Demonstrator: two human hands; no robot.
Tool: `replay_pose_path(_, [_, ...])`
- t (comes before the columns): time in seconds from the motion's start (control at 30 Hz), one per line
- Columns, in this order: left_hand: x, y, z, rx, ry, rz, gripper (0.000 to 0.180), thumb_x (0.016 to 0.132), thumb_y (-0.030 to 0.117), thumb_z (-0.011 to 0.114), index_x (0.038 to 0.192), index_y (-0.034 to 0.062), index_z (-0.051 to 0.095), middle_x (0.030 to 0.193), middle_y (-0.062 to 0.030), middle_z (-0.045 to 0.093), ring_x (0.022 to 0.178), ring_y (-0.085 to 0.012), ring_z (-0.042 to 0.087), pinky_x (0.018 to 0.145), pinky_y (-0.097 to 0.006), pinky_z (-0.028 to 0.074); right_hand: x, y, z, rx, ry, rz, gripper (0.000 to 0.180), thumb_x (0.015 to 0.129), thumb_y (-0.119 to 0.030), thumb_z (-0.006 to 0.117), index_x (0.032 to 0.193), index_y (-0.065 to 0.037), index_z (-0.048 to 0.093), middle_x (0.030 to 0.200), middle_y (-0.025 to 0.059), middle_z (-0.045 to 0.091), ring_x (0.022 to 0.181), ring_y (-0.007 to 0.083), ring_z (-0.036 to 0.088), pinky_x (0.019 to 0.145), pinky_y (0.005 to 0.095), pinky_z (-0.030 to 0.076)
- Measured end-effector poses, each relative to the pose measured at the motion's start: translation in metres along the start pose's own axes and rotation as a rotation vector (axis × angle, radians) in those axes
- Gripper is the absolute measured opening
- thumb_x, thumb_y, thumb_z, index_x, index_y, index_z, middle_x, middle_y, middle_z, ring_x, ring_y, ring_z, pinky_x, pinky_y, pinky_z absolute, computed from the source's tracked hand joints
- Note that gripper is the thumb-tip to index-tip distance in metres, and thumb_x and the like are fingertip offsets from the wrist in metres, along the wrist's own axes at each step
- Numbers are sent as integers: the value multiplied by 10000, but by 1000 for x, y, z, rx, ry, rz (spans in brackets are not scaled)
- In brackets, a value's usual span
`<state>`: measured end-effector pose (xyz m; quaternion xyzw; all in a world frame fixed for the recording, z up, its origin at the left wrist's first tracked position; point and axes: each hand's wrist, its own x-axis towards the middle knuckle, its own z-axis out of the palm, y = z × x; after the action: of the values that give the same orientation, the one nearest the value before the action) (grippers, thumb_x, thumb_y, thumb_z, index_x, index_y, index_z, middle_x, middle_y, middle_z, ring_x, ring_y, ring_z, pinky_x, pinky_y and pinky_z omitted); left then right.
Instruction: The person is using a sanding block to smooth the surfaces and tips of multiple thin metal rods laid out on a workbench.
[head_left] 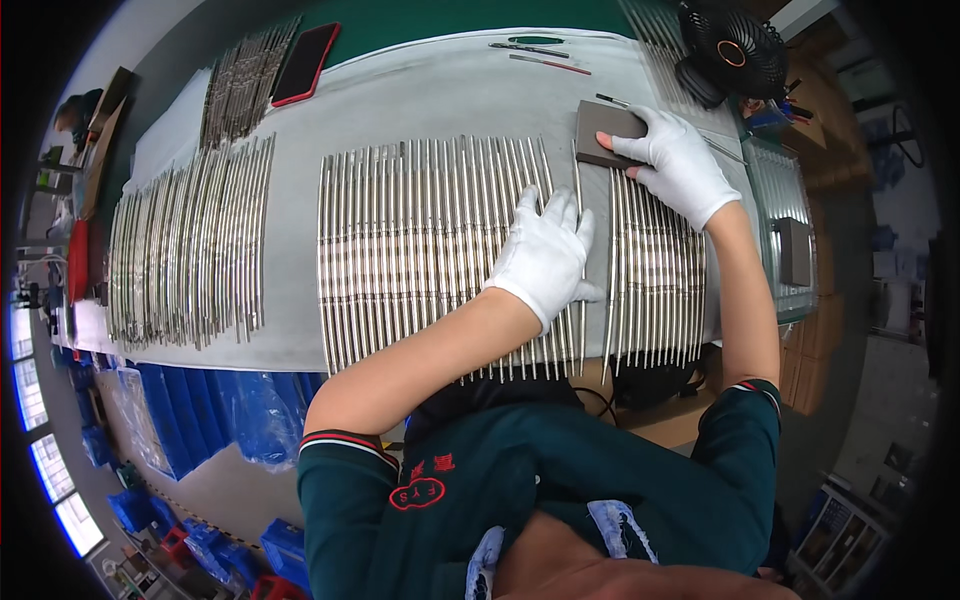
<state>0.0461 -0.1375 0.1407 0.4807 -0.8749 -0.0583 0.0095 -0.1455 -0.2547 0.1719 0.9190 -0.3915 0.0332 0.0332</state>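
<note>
— What is the bench looking like?

— A long table (420, 90) under a pale grey cloth is running across a workshop, with blue crates (200, 410) sitting below its near edge. Rows of thin metal rods (420, 250) are lying side by side on the cloth, their long axes pointing away from the person.

— And the hands?

— Both are wearing white gloves. The left hand (545, 255) is lying flat on the rods, fingers spread and released, gripping nothing, just pressing down at the right edge of the middle batch. The right hand (680, 160) is grasping a dark sanding block (605, 133), fingers curled over its right side, the block resting at the far ends of the rods.

— Where is the block sitting relative to the left fingers?

— Beyond them and a little to the right, near but apart. The right hand is plainly the nearer one. A narrow batch of rods (655, 270) is lying under the right wrist, running toward the person, so the block's path would be following that long axis.

— Anything else about?

— A red phone (305, 62) is lying far off past the left fingers, a small black fan (735, 50) is standing beyond the right fingers, and another batch of rods (190, 245) is lying well to the left.
</note>
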Motion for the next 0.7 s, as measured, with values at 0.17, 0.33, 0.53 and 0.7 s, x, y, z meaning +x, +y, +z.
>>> replay_pose_path(0.17, [4, 2, 4, 34, 24, -2, 875, 744, 648, 599, 1305, -14, 489, 1323, -228, 518, 1325, -319, 412, 1093, -521, 255, 10, -11, 10, 63, 60, 4, 527, 712, -72, 738, 1196, -264, 655, 1256, 166, 541, 1068, 341, 559, 946, 390, 453])
replay_pose_path(0.33, [1, -1, 3, 52, 32, -16, 878, 737, 656, 601, 1304, -5, 494, 1320, -223, 527, 1324, -320, 415, 1091, -529, 249, -26, 11, -17, -16, 123, 103, 552, 746, -149, 730, 1266, -292, 608, 1230, 177, 553, 1105, 351, 548, 968, 417, 433])
replay_pose_path(0.53, [5, 8, 0, 87, 65, -39, 916, 722, 673, 599, 1305, -25, 490, 1268, -224, 561, 1306, -315, 430, 1093, -521, 244, -67, 21, 17, 587, 628, 387, 677, 795, -220, 758, 1404, -168, 468, 1373, 145, 505, 1243, 298, 500, 1056, 364, 379])
replay_pose_path(0.7, [0, 38, -13, -12, 13, -99, 964, 728, 678, 593, 1277, -106, 477, 1073, -226, 635, 1181, -335, 509, 1070, -507, 270, -76, 23, 48, 708, 766, 441, 699, 795, -197, 777, 1405, -92, 450, 1383, 109, 509, 1255, 242, 492, 1064, 345, 367])
